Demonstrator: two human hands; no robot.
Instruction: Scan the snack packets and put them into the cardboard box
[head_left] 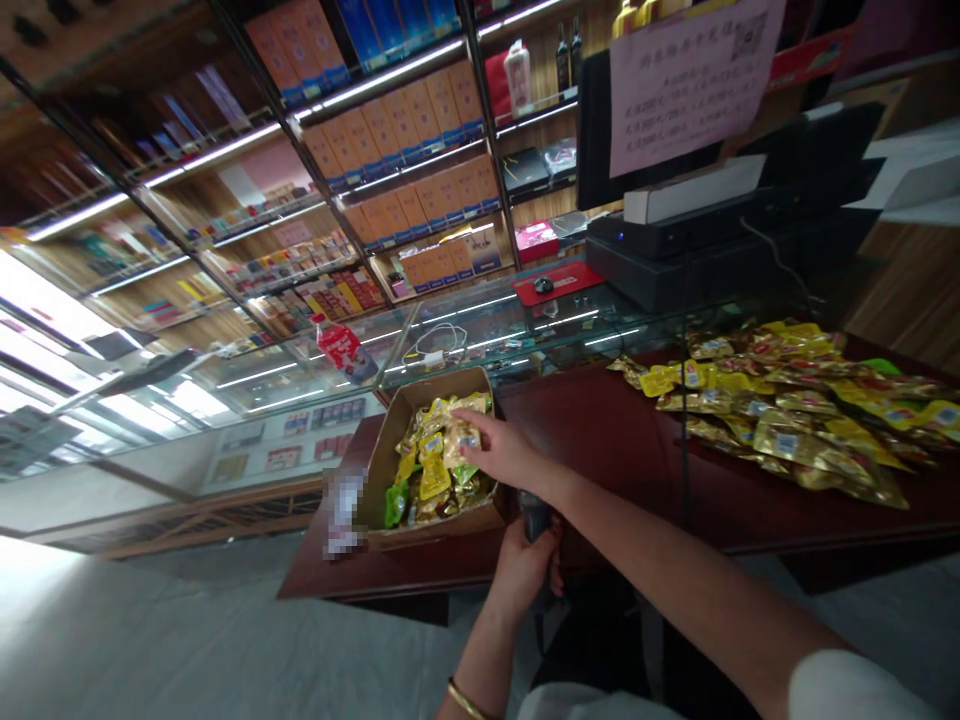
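My right hand reaches into an open cardboard box and pinches a gold snack packet between thumb and fingers. Around it in the box lie several more gold and yellow packets, with a green one at the near left corner. Below the box, at the table's front edge, my left hand is wrapped around the handle of a dark handheld scanner. Its head is partly hidden behind my right wrist.
Gold packets are heaped on the right of the dark red table. Behind stand a glass counter with a red bottle, a mouse, and a cash register with a monitor bearing a pink notice. Stocked shelves line the wall.
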